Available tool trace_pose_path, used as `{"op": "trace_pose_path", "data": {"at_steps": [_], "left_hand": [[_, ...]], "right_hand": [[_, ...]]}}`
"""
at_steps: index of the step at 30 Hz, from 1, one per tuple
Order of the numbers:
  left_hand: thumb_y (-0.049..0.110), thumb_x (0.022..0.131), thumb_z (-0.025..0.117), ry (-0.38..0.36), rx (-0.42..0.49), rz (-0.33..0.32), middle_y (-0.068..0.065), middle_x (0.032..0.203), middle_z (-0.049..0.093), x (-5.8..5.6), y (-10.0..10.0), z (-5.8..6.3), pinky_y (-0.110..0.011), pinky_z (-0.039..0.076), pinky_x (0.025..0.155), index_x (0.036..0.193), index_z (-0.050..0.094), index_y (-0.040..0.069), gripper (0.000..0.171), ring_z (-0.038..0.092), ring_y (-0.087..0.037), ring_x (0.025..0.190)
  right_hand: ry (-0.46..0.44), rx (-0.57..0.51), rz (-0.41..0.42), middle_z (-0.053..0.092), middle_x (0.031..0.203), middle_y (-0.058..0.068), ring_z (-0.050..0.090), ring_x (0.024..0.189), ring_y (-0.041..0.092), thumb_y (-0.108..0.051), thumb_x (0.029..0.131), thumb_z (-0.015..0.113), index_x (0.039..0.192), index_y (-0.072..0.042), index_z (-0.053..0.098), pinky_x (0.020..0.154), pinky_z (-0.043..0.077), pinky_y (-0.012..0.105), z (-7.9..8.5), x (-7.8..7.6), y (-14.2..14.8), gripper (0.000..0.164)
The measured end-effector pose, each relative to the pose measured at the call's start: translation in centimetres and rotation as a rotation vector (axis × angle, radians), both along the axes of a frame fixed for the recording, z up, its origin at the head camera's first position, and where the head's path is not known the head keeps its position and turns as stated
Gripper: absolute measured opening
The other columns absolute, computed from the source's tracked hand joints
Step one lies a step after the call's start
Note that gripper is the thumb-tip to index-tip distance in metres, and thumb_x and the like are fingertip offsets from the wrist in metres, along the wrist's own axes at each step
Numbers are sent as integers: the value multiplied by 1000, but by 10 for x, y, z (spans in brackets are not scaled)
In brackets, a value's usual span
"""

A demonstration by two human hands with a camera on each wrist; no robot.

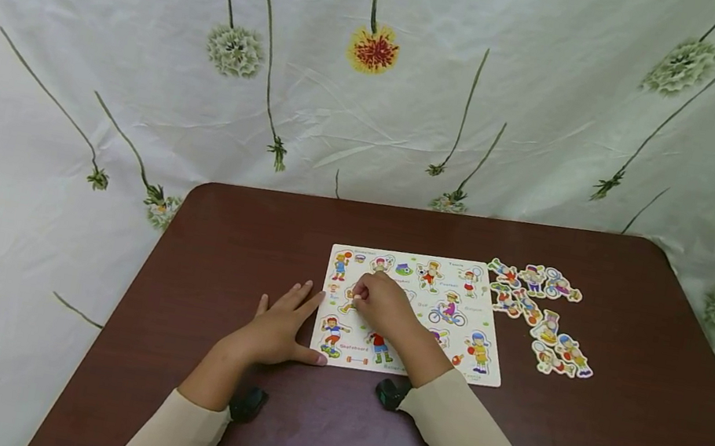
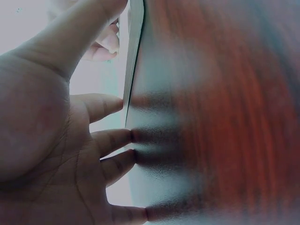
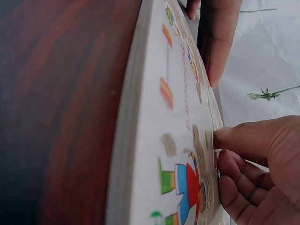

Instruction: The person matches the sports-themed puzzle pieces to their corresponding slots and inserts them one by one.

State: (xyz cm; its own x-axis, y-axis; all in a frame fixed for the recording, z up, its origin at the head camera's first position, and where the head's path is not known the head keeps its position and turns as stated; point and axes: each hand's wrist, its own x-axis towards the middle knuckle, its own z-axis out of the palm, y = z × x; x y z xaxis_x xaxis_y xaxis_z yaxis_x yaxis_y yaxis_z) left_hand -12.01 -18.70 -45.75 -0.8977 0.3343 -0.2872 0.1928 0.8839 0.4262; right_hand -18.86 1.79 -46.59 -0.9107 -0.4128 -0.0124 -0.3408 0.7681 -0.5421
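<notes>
A white puzzle board [image 1: 406, 311] with printed sports figures lies flat on the table. My left hand [image 1: 277, 330] spreads its fingers at the board's left edge, the thumb by the near corner; in the left wrist view its fingertips rest on the table and against the board's side. Over the left middle of the board, my right hand [image 1: 386, 306] has its fingers curled, thumb and forefinger pinching a small figure-shaped puzzle piece [image 1: 348, 301] down at the board's surface. In the right wrist view the fingers [image 3: 232, 168] hide most of that piece.
Several loose figure-shaped puzzle pieces [image 1: 547, 327] lie in groups right of the board, some overlapping. The dark brown table [image 1: 240, 234] ends at a floral white cloth [image 1: 321, 105] behind it. Dark devices [image 1: 392, 393] sit at both wrists.
</notes>
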Motion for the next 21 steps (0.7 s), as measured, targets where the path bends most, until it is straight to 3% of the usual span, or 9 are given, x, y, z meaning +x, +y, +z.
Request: {"op": "trace_pose_path", "data": {"at_steps": [14, 21], "left_hand": [[57, 74, 76, -5, 2, 13, -11, 165, 9, 0, 0, 1, -73, 2, 112, 156, 22, 18, 106, 7, -31, 153], [58, 74, 75, 0, -14, 6, -10, 165, 9, -1, 0, 0, -73, 3, 112, 156, 20, 19, 106, 7, -31, 153]], "right_hand": [[5, -10, -17, 56, 87, 0, 48, 74, 12, -14, 92, 63, 93, -11, 66, 69, 42, 25, -4, 3, 0, 5], [-14, -76, -39, 57, 88, -1, 51, 76, 10, -17, 90, 65, 93, -12, 66, 71, 44, 25, -7, 5, 4, 6]]}}
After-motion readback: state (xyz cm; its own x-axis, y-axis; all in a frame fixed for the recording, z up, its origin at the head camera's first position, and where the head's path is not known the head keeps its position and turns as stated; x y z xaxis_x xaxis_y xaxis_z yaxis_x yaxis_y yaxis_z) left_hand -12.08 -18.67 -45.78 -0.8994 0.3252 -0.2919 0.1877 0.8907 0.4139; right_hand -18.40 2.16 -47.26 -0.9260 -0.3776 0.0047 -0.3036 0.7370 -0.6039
